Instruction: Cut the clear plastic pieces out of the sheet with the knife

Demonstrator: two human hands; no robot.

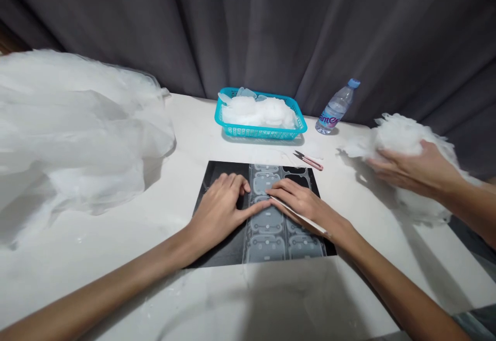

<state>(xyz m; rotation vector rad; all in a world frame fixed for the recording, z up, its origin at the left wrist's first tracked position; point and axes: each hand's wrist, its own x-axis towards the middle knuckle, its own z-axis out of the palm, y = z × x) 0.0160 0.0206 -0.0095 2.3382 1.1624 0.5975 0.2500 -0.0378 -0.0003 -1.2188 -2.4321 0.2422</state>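
Observation:
A black mat [220,250] lies on the white table in front of me, with a translucent sheet of moulded shapes [267,227] laid over its middle and right. My left hand [222,206] rests flat on the mat, index finger stretched onto the sheet. My right hand [302,204] presses on the sheet beside it and holds a thin white tool [306,219] that runs back under the palm. The two index fingertips nearly meet.
A teal basket [260,132] of white pieces stands behind the mat. Small pink snips [308,160] lie to its right, near a water bottle [336,107]. A large bag of white material [77,129] fills the left. Another person's hand [418,170] grips white scraps at right.

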